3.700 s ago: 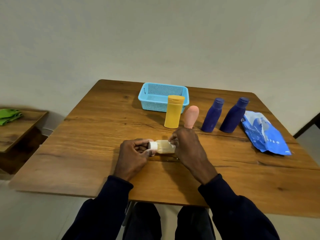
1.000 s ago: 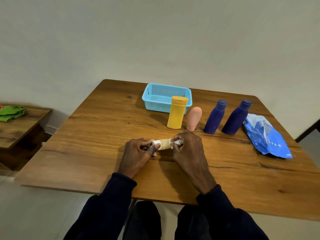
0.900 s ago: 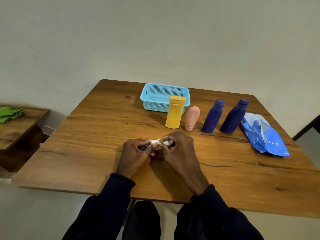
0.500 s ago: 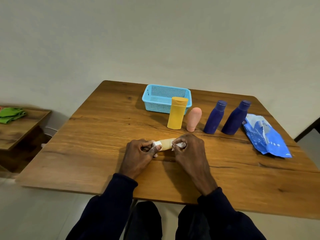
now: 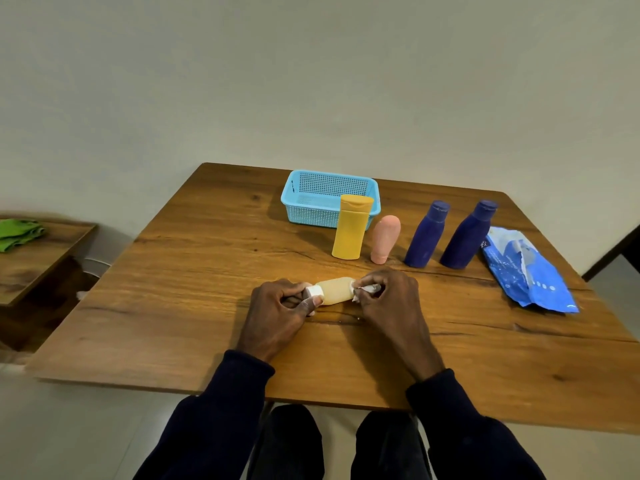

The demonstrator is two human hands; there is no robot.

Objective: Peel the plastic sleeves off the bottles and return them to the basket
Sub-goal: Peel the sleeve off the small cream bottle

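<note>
Midway along the bench (image 5: 207, 306), nearer its front edge: gripping the sideways bottle (image 5: 334, 289) by its cap with the left hand (image 5: 280, 313) for bracing, pinching loose sleeve (image 5: 367, 288) with the right hand (image 5: 391, 303) for pulling.

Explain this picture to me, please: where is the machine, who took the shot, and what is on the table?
There is no machine here: a person works with bare hands, and the single camera sits on their head, looking down. The left hand grips the white-capped end of a pale bottle lying on the wooden table. The right hand pinches a white sleeve strip at the bottle's other end. Behind stand a yellow bottle, a pink bottle and two dark blue bottles, near a blue basket. A crumpled blue wrapper lies to the right.
</note>
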